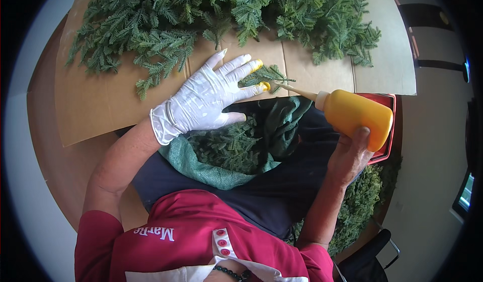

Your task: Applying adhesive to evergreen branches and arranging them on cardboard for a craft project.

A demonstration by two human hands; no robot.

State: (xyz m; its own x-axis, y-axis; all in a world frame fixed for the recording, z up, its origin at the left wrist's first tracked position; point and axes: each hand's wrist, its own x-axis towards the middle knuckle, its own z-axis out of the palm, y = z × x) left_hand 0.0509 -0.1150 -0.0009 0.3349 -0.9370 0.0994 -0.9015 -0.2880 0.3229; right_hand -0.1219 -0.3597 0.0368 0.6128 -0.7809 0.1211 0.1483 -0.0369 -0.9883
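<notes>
My left hand (205, 93), in a white disposable glove with yellow stains on several fingertips, lies spread over the cardboard sheet (124, 101) near its front edge. One finger bears a thick yellow blob. Partly beneath the fingers is a small green fir-like sprig (269, 74); whether the fingers pinch it cannot be told. Bare, my right hand (351, 154) grips a yellow squeeze bottle (356, 114) tilted with its long nozzle pointing left. The nozzle's tip is close to the sprig and the yellow blob.
A large heap of green fir-like branches (211, 10) covers the cardboard's far part. On my lap is an open green woven sack (215, 178) with more branches. A red plastic crate (390, 131) stands at right, greenery (356, 210) below it, and a black chair (368, 252) at lower right.
</notes>
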